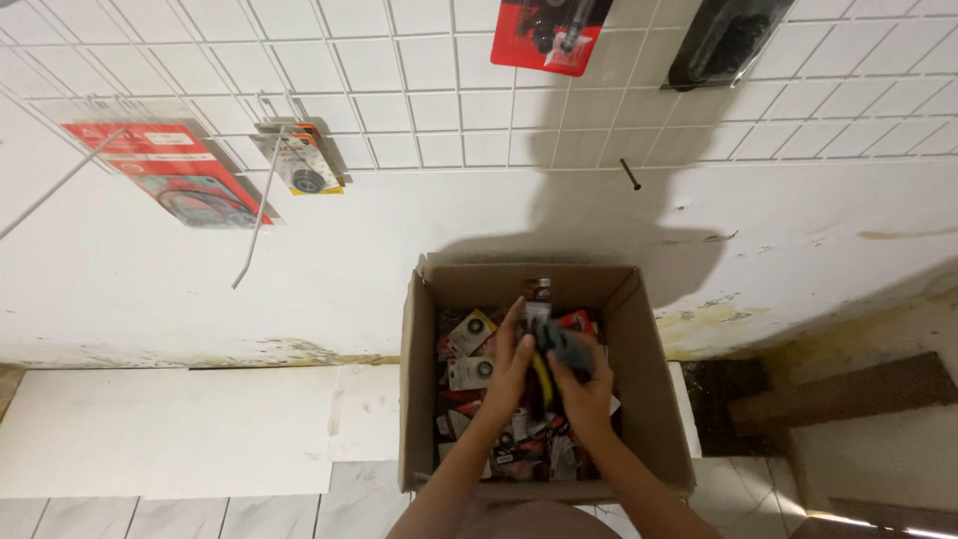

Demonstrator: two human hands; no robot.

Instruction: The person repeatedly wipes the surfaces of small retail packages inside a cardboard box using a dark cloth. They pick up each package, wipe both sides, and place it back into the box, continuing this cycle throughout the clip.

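Two bare hands are seen inside an open cardboard box (419, 399), which stands on the floor against the white wall. The left hand (511, 367) is closed around the left edge of a blister-packed item (557, 344), a dark grey part with a yellow strip on a card backing; the fingers (515, 321) are curled up along its side. The right hand (587, 391) is clasped on the same pack from the right and below. The pack is held upright, just above the middle of the box's contents.

The box is filled with small carded packages (469, 351), red, black and white, several showing round ring-shaped parts. Their exact kind cannot be told.

Above the box, a white wire grid panel (429, 90) is fixed to the wall. Hung on it, up and to the left of the box: a red carded gasket pack (175, 172) and a smaller yellow-edged pack (304, 160). Directly above the box: a red pack (554, 35), partly cut off by the frame edge. Up and to the right: a black pack (723, 40). Bare wire hooks (254, 225) project from the grid, left of the box.
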